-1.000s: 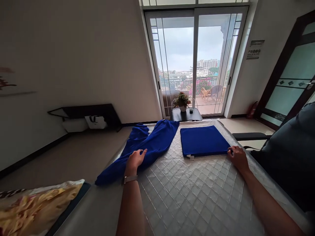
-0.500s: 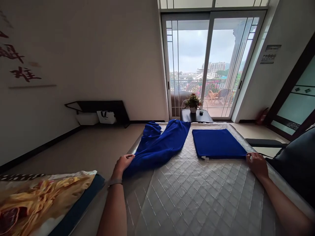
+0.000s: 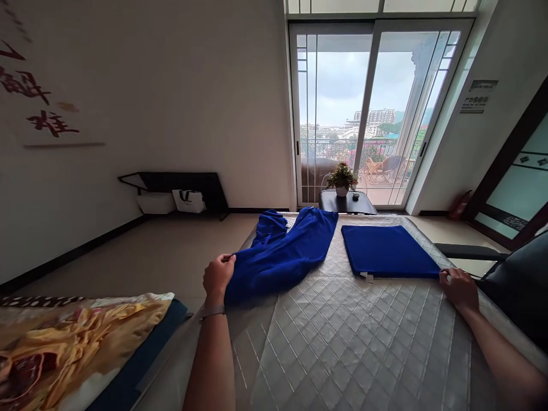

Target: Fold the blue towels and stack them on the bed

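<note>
Rumpled blue cloth (image 3: 282, 251) just left of frame centre, spread loosely on quilted mattress (image 3: 334, 342). Long axis slanting, lower left to upper right, near end at left hand (image 3: 219, 274), far end towards upper middle. Left hand clearly nearer: touching left edge, thumb and fingertips pinched together on fabric, edge slightly raised there. Lies ahead and to the right of left hand, well off to the left of right hand (image 3: 459, 288).

Between, right of centre: folded blue cloth (image 3: 389, 251), flat, roughly square, white tag (image 3: 367, 277) at near edge. Right hand at near right corner, fingers curled; gripping or just resting, cannot tell.

Farther out: printed yellow fabric (image 3: 85, 337) lower left, potted plant (image 3: 341, 180) upper right of centre, beyond mattress.
</note>
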`<action>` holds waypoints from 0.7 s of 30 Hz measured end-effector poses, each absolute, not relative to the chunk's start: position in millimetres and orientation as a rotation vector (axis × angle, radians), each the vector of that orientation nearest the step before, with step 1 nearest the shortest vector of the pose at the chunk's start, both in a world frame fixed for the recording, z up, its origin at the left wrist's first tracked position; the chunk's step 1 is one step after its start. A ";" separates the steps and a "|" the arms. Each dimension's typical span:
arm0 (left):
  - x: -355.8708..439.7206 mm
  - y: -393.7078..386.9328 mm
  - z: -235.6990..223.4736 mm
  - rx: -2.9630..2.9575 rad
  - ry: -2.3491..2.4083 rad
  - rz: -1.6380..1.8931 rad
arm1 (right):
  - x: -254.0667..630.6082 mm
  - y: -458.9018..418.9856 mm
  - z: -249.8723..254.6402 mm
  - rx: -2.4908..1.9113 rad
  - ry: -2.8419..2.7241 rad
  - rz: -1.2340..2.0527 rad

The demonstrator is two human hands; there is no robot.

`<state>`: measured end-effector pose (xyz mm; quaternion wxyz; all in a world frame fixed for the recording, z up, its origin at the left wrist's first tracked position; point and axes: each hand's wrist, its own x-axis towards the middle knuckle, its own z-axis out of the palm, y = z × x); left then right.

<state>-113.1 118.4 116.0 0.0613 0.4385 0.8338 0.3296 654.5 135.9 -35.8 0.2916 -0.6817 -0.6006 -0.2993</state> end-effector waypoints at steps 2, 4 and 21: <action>-98.3 114.0 133.3 1.325 2.566 1.134 | 649.0 131.4 -30.5 -1.844 -1.634 -0.834; -81.2 107.5 151.8 1.386 2.547 1.364 | 641.9 125.5 -24.2 -1.860 -1.610 -0.840; 177.5 -134.1 152.5 2.792 0.858 0.731 | 393.5 -133.3 69.0 -1.208 -1.459 1.567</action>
